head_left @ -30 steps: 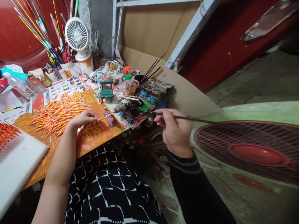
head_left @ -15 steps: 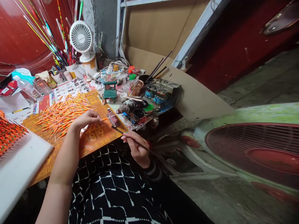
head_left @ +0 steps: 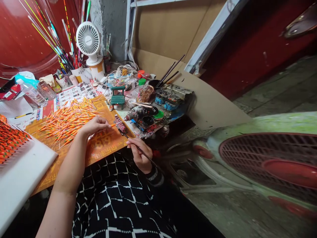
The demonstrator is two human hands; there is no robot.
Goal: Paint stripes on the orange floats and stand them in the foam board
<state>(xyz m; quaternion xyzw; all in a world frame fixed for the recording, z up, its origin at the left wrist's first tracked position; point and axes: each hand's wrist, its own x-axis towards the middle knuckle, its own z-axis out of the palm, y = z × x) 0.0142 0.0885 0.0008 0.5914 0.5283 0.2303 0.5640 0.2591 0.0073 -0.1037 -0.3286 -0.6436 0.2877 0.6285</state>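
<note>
My left hand [head_left: 95,126] pinches a slim orange fishing float [head_left: 114,125] by one end, holding it level over the orange board [head_left: 99,153]. The float's thin stem points right, across a small paint-stained reddish block [head_left: 120,124]. My right hand [head_left: 140,155] grips a dark paintbrush [head_left: 124,134] like a pen at the board's right edge. Its dark tip is just below the float's stem; I cannot tell whether they touch. Left of my left hand lies a loose pile of orange floats [head_left: 68,124].
At far left, a white foam slab [head_left: 27,178] carries rows of orange floats [head_left: 11,142]. Behind stand a white fan [head_left: 88,39], a small green chair-shaped stand [head_left: 117,98] and a plastic bottle [head_left: 32,92]. Paint-smeared pots, a green lid [head_left: 158,115] and brushes [head_left: 170,71] crowd the right.
My right hand has moved slightly left and up with the paintbrush, bringing its tip nearer the float's stem. My left hand stays almost in place. The whole view has shifted a little.
</note>
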